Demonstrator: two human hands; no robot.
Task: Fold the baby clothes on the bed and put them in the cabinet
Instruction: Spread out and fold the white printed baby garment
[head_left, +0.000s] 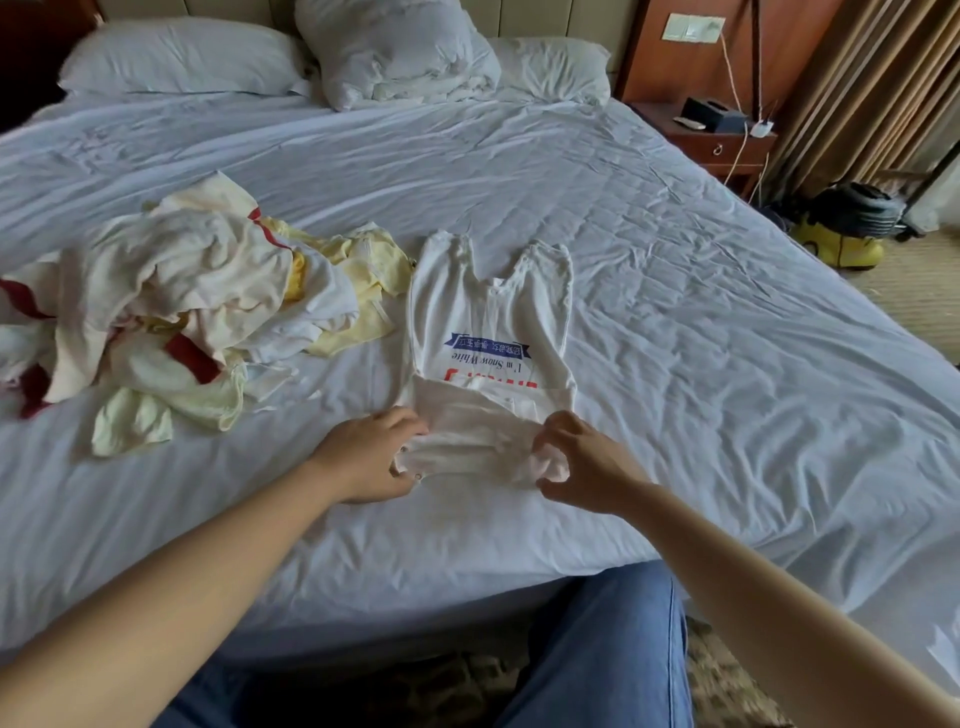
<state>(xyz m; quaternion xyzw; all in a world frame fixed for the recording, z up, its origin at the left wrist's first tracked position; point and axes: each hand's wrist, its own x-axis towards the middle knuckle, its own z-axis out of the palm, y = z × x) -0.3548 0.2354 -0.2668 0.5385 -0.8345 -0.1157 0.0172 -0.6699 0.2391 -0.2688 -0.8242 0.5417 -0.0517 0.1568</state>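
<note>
Place: bedroom | Bed: wide bed (675, 312) under a wrinkled white sheet, white pillows (182, 57) against a padded headboard (545, 15) | Beside it: wooden nightstand (719, 148) with drawer, wall switch panel (693, 26) above | Right edge: tan curtains (872, 93), beige carpet (919, 291)

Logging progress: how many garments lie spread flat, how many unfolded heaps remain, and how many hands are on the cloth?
Garments spread flat: 1, the white bodysuit
Unfolded heaps: 1, the clothes heap; its pieces cannot be counted
Hands holding the bodysuit's near end: 2, left hand and right hand
Total: 4
</note>
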